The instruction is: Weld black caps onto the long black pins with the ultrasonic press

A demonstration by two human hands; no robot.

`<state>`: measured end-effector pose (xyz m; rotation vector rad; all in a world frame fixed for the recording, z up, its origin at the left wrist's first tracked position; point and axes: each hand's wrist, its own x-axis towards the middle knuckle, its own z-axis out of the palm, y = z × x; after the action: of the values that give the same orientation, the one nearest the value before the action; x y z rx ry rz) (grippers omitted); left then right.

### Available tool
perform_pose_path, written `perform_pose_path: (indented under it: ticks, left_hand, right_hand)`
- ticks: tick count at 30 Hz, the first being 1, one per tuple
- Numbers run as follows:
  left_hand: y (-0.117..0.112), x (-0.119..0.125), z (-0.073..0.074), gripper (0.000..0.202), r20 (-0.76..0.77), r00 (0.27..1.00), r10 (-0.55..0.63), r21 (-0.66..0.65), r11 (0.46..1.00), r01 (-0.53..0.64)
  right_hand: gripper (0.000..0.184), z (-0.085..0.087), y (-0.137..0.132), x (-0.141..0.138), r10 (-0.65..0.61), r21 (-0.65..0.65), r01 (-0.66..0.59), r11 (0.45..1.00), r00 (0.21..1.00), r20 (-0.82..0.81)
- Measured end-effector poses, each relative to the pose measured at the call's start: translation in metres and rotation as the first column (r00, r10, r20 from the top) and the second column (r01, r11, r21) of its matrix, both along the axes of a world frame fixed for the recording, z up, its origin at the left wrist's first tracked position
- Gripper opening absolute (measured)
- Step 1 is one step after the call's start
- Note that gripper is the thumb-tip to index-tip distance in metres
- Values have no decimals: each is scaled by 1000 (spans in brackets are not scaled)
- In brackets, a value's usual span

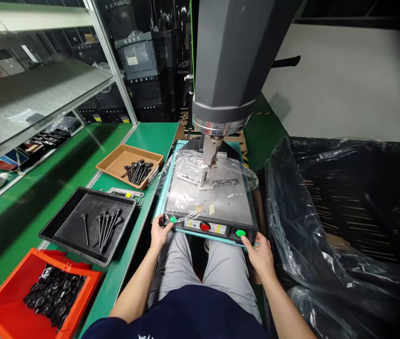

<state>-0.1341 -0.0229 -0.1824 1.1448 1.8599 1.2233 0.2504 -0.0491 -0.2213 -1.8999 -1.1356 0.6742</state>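
Observation:
My left hand (158,234) rests at the left front corner of a press base, thumb reaching to the left green button (173,220). At the opposite corner, my right hand (260,255) has its thumb at the right green button (241,233) and its fingers spread along the side. Neither hand holds a loose part. Between them is a red button (204,227) on the front panel. Behind the panel lies a metal plate (186,200) partly covered by clear plastic film. The press's tool head (211,148) comes down onto a small fixture (205,181), whose contents I cannot make out.
Left on the green bench stand a brown tray (113,157) and a black tray (69,221), both with black stemmed parts. An orange bin (9,294) holds small black pieces. A plastic-lined container (281,197) stands right; a shelf (44,89) rises left.

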Motion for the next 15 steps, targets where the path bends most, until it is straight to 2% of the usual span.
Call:
perform_pose_path:
  ticks: [9, 15]
  left_hand:
    - [-1, -1, -5, 57, 53, 999, 9, 19, 1000, -10]
    - [-3, -3, -12, 62, 60, 998, -25, 28, 999, 24]
  right_hand:
    - [80, 1, -1, 0, 0, -8, 0, 1000, 1000, -21]
    - [83, -6, 0, 2, 14, -4, -15, 1000, 1000, -20]
